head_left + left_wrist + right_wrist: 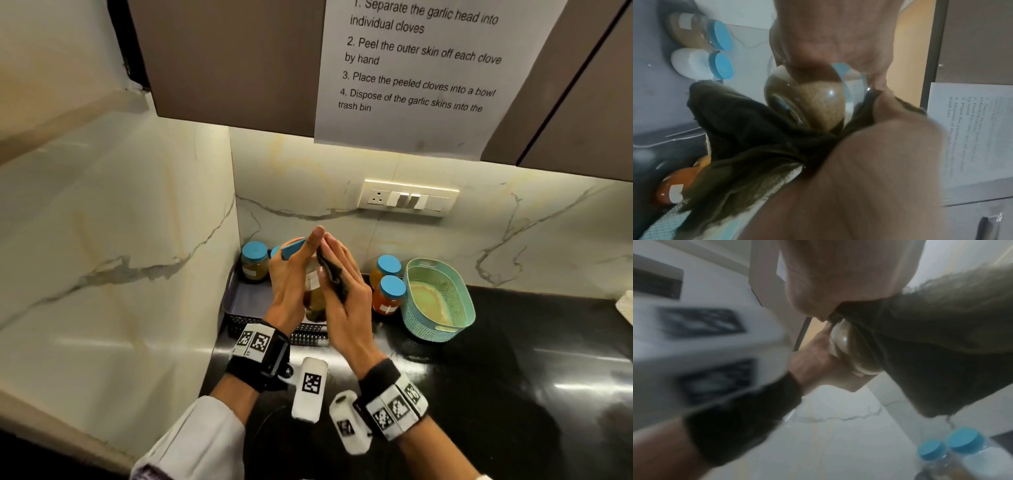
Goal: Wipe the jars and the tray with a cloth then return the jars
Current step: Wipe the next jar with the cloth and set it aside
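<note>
Above the dark tray my left hand grips a glass jar of brown contents, tilted, with its blue lid pointing up and left. My right hand holds a dark cloth under its thumb and presses it against the jar's right side. In the left wrist view the jar shows its base, with the cloth bunched beneath it. The right wrist view shows the cloth covering most of the jar. A brown jar stands in the tray's back left corner, with a white jar beside it.
Two blue-lidded jars stand on the black counter right of the tray, against a teal basket. Marble walls close the corner behind and left of the tray. A wall cabinet hangs overhead. A socket plate is on the back wall.
</note>
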Tool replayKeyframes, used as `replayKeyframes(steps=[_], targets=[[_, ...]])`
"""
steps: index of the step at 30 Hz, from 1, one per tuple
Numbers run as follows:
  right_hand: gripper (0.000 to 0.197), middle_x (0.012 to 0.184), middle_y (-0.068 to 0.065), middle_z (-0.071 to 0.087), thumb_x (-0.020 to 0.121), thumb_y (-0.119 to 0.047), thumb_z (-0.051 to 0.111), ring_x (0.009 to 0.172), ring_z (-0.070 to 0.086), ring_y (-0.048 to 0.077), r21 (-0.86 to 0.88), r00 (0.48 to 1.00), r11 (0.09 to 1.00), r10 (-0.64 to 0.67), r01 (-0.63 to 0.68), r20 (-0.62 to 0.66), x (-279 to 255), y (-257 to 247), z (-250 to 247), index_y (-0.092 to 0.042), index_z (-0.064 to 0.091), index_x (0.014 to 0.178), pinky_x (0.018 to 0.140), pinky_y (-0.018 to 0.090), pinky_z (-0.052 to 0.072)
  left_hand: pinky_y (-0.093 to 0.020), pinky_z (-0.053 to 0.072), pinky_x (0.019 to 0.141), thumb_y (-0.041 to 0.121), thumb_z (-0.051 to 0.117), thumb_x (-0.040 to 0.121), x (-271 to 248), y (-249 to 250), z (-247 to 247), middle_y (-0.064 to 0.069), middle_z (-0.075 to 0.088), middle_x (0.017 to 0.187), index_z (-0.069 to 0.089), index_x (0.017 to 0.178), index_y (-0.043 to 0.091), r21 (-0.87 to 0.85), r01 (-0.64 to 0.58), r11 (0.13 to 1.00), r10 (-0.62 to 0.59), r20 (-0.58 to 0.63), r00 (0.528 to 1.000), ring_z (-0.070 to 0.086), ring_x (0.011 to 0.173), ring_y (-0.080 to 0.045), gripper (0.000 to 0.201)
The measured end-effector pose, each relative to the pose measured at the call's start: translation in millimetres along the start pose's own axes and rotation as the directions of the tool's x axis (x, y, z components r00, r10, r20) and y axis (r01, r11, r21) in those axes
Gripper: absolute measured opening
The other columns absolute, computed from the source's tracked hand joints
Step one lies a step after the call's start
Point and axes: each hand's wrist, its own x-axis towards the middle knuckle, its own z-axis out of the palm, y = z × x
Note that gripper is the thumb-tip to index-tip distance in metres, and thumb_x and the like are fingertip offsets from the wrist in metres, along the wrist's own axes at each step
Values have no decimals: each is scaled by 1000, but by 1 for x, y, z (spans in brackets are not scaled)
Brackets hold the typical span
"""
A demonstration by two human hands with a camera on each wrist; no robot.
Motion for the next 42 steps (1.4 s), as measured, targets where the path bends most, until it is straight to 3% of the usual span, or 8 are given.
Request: replayKeyframes(steps=[6,11,17,22,28,34,39,42], targets=[[19,86,-5,77,106,-21,57,78,72,12,369,864,813,501,-450,-51,42,-12,-36,-14,75,112,72,30,57,-41,60,94,54,75,84,-21,7,13,-7,80,111,71,122,15,44,43,998,-44,13,999,73,111,-30,55],[22,98,10,80,104,-23,60,90,76,26,448,834,744,552,-496,6,41,-26,-41,-13,76,115,82,40,60,-52,61,95,54,84,63,-24,22,20,-13,81,101,77,106,9,3,172,985,-172,47,984,77,99,-34,62],[40,149,2,60,105,-27,55,140,55,19,254,988,958,149,-131,-50,1,-30,-26,-21,59,144,107,33,53,-60,59,96,51,95,62,-20,18,19,-19,79,104,78,108,4,-3,113,994,-113,-10,994,75,104,-43,68],[33,116,4,75,106,-43,53,116,69,25,302,861,835,502,-461,-74,38,-32,-38,-22,72,123,82,31,61,-50,62,95,56,89,57,-31,20,33,-8,79,106,72,120,8,128,-33,991,31,17,999,75,103,-28,82],[49,147,12,60,97,-55,56,137,57,28,264,969,947,221,-185,-114,0,-32,-21,-35,59,142,108,40,54,-36,63,79,48,95,61,-21,27,28,5,80,82,74,98,18,95,-13,995,11,21,1000,76,85,-19,52],[22,101,6,77,108,-41,49,101,73,21,251,937,924,326,-287,-129,38,-49,-41,-39,71,112,87,47,61,-39,62,90,57,90,59,-29,26,42,-1,79,100,73,115,13,158,-100,982,95,40,995,75,95,-22,73],[39,152,-3,56,104,-27,53,144,49,14,207,990,976,94,-72,-100,15,-49,-34,-39,55,140,116,33,45,-45,62,92,61,93,58,-19,33,45,-8,79,107,73,117,12,107,-54,993,54,5,999,74,107,-31,79],[26,108,3,76,107,-37,51,104,70,23,238,958,942,267,-237,-101,46,-50,-51,-29,70,122,89,40,57,-45,62,93,65,93,54,-23,33,52,-4,79,105,73,114,17,130,-83,988,80,30,996,75,102,-24,79]])
